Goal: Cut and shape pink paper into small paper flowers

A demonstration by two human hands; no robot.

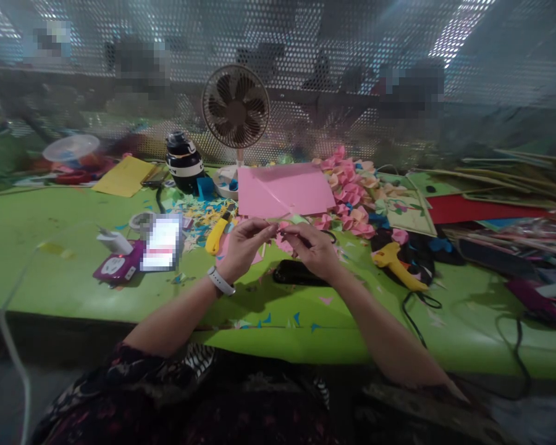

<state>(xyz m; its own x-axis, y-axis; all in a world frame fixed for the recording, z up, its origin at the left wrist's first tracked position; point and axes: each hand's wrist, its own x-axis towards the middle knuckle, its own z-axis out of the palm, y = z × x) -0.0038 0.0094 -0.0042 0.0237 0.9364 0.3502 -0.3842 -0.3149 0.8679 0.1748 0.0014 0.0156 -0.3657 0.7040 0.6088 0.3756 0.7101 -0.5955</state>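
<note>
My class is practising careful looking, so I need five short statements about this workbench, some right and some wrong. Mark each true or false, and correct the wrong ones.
1. A small pink piece shows between the left hand and the right hand. True.
2. The yellow glue gun lies to the left of both hands. False: the glue gun lies to their right.
3. A pale wristband is on the left wrist. True.
4. The tabletop is red. False: the tabletop is green.
5. The fan stands farther back than both hands. True.
</note>
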